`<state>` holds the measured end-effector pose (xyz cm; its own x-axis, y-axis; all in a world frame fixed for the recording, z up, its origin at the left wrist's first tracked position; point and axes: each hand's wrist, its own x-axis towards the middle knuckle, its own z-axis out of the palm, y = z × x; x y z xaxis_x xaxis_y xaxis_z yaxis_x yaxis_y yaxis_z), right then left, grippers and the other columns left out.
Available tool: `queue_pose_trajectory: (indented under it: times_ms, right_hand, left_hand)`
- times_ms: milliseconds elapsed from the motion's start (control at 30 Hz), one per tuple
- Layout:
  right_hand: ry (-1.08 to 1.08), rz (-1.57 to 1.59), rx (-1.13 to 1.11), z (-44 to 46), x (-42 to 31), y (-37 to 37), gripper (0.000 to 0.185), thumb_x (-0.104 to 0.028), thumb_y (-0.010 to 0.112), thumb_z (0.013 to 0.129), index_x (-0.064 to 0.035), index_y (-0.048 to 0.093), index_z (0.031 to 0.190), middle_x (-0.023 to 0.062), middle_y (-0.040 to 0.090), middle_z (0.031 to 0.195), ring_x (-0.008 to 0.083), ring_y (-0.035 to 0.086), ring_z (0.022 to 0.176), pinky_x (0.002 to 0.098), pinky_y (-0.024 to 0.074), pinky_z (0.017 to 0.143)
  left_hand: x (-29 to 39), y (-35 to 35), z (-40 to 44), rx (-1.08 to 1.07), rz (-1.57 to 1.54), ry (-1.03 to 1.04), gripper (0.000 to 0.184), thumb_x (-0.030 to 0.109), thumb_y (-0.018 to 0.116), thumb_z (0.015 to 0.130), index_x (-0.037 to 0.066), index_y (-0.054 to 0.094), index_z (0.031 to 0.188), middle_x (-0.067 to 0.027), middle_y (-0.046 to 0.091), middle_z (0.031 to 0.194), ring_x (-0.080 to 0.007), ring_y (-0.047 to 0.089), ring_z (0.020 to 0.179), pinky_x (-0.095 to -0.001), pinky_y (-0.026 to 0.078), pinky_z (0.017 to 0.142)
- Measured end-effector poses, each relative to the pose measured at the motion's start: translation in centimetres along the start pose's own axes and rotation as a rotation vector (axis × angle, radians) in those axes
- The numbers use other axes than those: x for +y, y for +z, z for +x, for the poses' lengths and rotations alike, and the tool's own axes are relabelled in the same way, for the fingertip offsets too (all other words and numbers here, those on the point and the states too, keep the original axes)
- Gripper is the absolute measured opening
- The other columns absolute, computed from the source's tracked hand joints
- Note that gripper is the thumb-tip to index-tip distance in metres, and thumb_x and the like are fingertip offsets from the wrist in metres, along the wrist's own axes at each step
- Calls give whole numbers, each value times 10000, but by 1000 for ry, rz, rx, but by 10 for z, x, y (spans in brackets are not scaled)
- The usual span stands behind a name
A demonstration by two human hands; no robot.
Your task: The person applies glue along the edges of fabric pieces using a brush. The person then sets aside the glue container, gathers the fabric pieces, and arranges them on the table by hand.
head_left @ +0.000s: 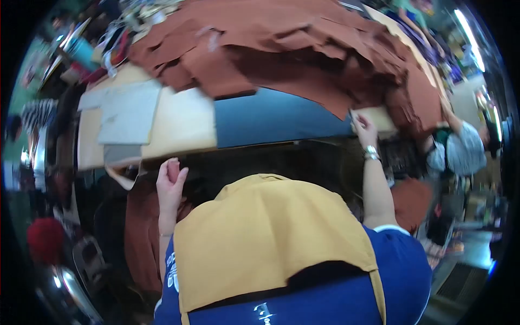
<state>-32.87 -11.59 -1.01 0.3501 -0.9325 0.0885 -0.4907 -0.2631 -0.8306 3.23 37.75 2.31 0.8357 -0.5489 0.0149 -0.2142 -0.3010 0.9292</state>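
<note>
My left hand (171, 183) is held just off the table's front edge, its fingers curled in and the thumb beside them. Whether anything small is inside them is hidden. On the other side, my right hand (365, 129) is over the tabletop, finger and thumb pinched together at the right end of a dark blue sheet (276, 119). What the pinch holds is too small to make out. The sheet lies flat on the pale wooden table (187, 122). Behind it spreads a big heap of reddish-brown cloth pieces (303, 32), partly overhanging the sheet.
Grey-white flat pieces (129, 111) lie at the table's left. More brown cloth (143, 233) hangs below on the left, and another brown piece (410, 203) is at lower right. A co-worker's sleeve (465, 149) shows at right; a dark crate (400, 157) stands near my right wrist.
</note>
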Motion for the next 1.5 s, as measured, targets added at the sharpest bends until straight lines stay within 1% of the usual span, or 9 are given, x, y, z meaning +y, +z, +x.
queue_pose_trajectory:
  times_ms: [167,333,600,800,1000,1133,1233,1333,1500]
  right_hand:
    - [2,-84,-54,-3,24,5,334,-6,639,921,54,610,1249,97,680,1150,152,650,1029,286,507,952]
    - [-94,-274,-22,11,48,-6,283,-86,644,942,-25,654,1218,67,700,1102,119,655,967,280,518,884]
    - [-101,-526,-123,-12,53,-32,162,-36,647,865,-13,673,1024,62,674,898,145,629,807,277,511,785]
    - [7,-715,-409,-88,196,-55,193,6,628,726,-43,747,870,117,722,781,228,689,730,333,549,712]
    - [-166,-690,-838,-106,120,22,206,-148,708,816,12,735,944,207,712,818,298,713,740,357,559,709]
    - [-395,-452,-888,-119,-111,147,202,-155,671,895,12,726,995,198,717,861,282,705,735,354,540,684]
    - [-284,-196,-1159,-155,-240,232,271,-208,685,924,-6,693,1105,138,737,937,199,710,846,322,547,768]
    - [-112,92,-1480,-202,-306,290,309,-220,709,919,-14,675,1147,102,739,1025,152,696,941,310,545,831]
    - [-459,-10,-1627,-227,-336,342,265,-130,744,877,5,686,1098,78,737,934,76,665,793,255,549,718]
  left_hand:
    - [-28,-48,12,390,-115,20,420,176,674,951,-12,496,1281,-116,603,1214,-160,565,1138,-307,442,1002]
    - [-59,-119,37,823,-45,164,416,282,536,1037,7,439,1334,-130,534,1249,-171,508,1184,-307,409,1027]
    - [-56,-133,48,730,265,70,400,266,692,927,34,613,1243,-140,635,1095,-267,581,1079,-368,464,961]
    - [-75,-120,47,634,-169,47,369,152,688,939,19,571,1264,-43,620,1047,-88,613,963,-247,520,811]
    - [-71,-154,12,908,-343,257,379,210,586,1012,15,489,1322,-69,653,1019,-82,610,797,-235,507,739]
    - [-82,-150,-43,698,-460,90,410,272,601,1003,31,513,1323,-33,627,969,-104,591,787,-280,502,802]
    - [-58,-94,-57,451,-19,110,512,306,716,914,42,529,1311,-38,627,928,-141,616,835,-280,516,804]
    - [-44,-57,-65,118,35,119,556,253,773,860,62,521,1317,-94,665,1005,-209,665,935,-326,537,827]
    - [-59,-42,-71,207,-85,57,559,185,779,850,71,509,1327,-124,679,997,-246,694,874,-332,558,782]
